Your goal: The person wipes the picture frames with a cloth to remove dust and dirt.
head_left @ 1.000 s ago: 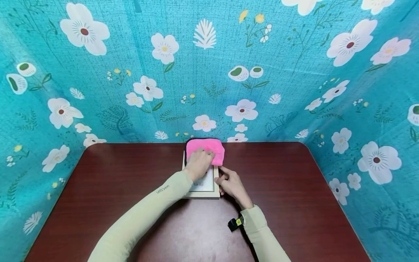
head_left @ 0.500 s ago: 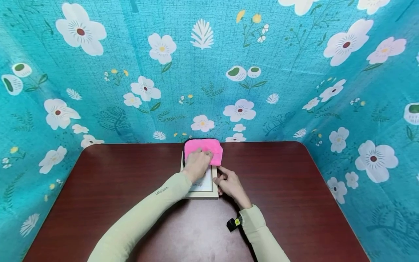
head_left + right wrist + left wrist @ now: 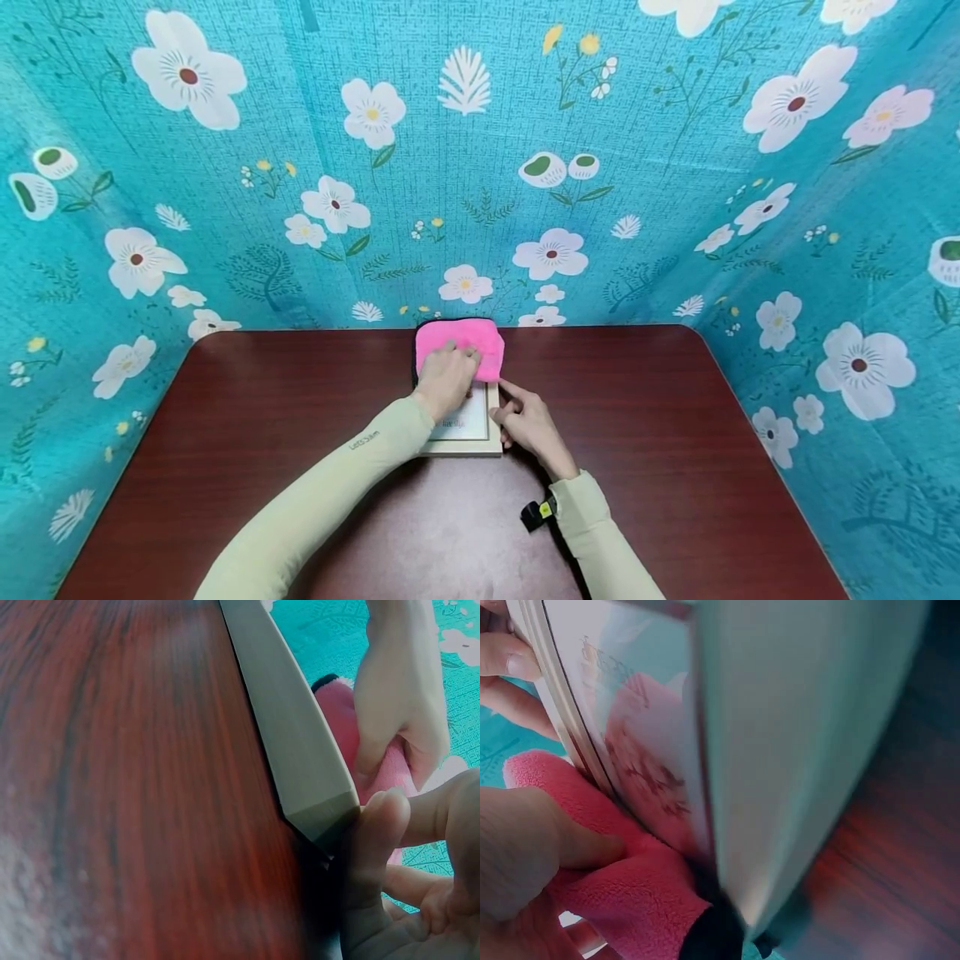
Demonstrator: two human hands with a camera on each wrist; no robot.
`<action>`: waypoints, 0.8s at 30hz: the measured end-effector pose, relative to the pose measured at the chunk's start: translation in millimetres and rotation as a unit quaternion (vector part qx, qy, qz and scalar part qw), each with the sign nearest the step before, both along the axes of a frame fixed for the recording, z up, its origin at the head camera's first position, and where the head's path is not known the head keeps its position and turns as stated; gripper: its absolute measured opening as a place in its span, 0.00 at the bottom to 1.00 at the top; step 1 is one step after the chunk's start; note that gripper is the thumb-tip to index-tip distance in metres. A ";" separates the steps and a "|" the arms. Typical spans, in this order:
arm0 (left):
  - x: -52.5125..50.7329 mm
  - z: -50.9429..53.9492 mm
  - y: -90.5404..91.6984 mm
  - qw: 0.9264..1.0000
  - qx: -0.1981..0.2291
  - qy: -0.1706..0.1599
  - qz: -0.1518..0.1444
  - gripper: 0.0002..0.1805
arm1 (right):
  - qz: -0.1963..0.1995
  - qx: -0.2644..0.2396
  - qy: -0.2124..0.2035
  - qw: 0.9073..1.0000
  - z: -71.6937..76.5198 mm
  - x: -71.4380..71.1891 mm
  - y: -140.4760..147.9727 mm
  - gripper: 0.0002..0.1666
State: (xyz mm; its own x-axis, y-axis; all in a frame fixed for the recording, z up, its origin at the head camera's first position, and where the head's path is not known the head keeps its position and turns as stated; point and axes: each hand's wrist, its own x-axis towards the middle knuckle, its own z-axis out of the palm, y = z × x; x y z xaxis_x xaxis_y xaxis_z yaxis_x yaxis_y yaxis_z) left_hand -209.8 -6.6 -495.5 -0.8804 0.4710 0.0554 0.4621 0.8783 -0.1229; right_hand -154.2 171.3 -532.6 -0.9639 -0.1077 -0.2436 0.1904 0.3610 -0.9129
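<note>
Of the 2 hands, the left (image 3: 446, 382) grips a bunched pink fleece cloth (image 3: 474, 332) over the far part of a picture frame (image 3: 467, 448), and the right (image 3: 531, 425) pinches the frame's right edge. The frame rests at the lower center of the head view, on a dark red wood-grain counter (image 3: 637, 417). It should handle as light and stiff, its shiny pane likely slippery and fragile, so the pale border is the best hold; the cloth looks soft. A turquoise floral curtain (image 3: 480, 208) fills the upper part.
</note>
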 end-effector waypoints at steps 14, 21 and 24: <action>1.2 -1.1 -20.8 1.000 -0.002 0.004 0.019 0.15 | -0.003 0.001 -0.004 1.000 -2.4 -1.4 1.8 0.40; 2.6 -2.1 -27.3 0.999 -0.011 0.014 0.029 0.14 | 0.001 0.000 -0.005 1.000 -2.4 -1.3 0.8 0.40; 3.7 -1.9 -29.5 0.999 -0.011 0.019 0.032 0.14 | -0.001 -0.003 -0.009 1.000 -2.2 -1.5 0.3 0.40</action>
